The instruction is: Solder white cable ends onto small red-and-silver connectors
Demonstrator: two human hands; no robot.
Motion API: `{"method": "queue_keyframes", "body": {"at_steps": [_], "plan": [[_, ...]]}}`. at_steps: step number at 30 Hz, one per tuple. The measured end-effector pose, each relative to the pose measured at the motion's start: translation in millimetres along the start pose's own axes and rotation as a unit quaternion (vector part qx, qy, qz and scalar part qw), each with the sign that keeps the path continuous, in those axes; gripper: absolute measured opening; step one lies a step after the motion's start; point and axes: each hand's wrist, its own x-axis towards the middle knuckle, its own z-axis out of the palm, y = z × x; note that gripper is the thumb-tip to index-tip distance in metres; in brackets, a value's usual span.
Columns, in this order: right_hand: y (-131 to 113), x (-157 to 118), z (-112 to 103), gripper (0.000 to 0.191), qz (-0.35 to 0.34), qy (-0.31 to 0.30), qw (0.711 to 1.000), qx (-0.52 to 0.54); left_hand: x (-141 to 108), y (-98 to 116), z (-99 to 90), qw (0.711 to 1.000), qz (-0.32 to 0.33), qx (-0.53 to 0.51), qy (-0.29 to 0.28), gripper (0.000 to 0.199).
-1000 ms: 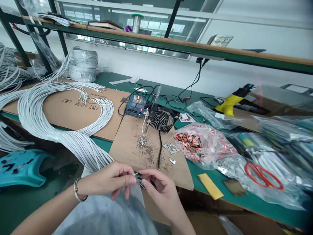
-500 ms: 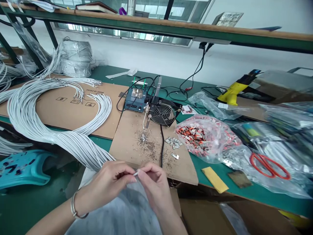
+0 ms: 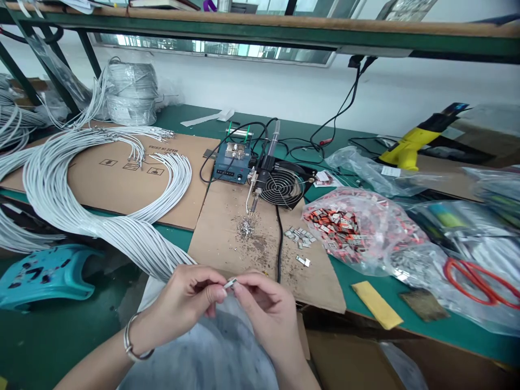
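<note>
Left hand (image 3: 187, 297) and right hand (image 3: 268, 306) pinch a small pale piece (image 3: 229, 283) between their fingertips, over the lap (image 3: 207, 352) and near the cardboard (image 3: 221, 233) on the table (image 3: 170, 116); light, opposed pressure, thumbs steadying each end, should best prevent slipping.

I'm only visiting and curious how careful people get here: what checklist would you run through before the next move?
1. Left-hand grip on the small pale piece: ok, pinched between thumb and finger.
2. Right-hand grip: ok, fingertips at the piece's other end.
3. Piece joined to the white cable bundle: cannot tell, the left hand hides it.
4. Soldering iron apart from both hands: ok, standing beyond them.
5. Iron hot: cannot tell.
6. Cardboard tidy: not ok, scraps lie scattered near the iron's tip.
</note>
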Motion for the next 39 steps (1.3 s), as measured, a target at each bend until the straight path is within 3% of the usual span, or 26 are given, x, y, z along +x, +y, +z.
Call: {"method": "queue_keyframes", "body": {"at_steps": [8, 15, 23, 34, 37, 39], "plan": [[-5.7, 8.0, -13.8, 0.021, -0.067, -0.043, 0.995, -0.059, 1.8, 0.6, -3.1, 0.997, 0.049, 0.054, -0.028, 0.027], [-12.0, 13.4, -17.1, 0.035, -0.149, -0.107, 0.98, -0.073, 3.7, -0.7, -5.2, 0.995, -0.009, -0.045, -0.086, 0.034], [-14.2, 14.9, -15.6, 0.043, -0.156, -0.118, 0.978, -0.078, 7.3, 0.2, -6.9, 0.99, -0.046, -0.084, -0.107, 0.036], [-8.7, 8.7, -11.1, 0.034, -0.112, -0.053, 0.99, -0.061, 9.1, 3.3, -6.2, 0.996, 0.02, 0.02, -0.085, 0.027], [-4.1, 8.8, -8.3, 0.019, -0.013, -0.063, 0.996, 0.068, 13.0, 3.1, -7.7, 0.994, 0.03, 0.02, -0.103, 0.025], [2.0, 9.2, -6.4, 0.007, 0.081, -0.088, 0.979, 0.163, 15.5, 1.9, -9.3, 0.991, 0.015, -0.003, -0.136, 0.022]]}}
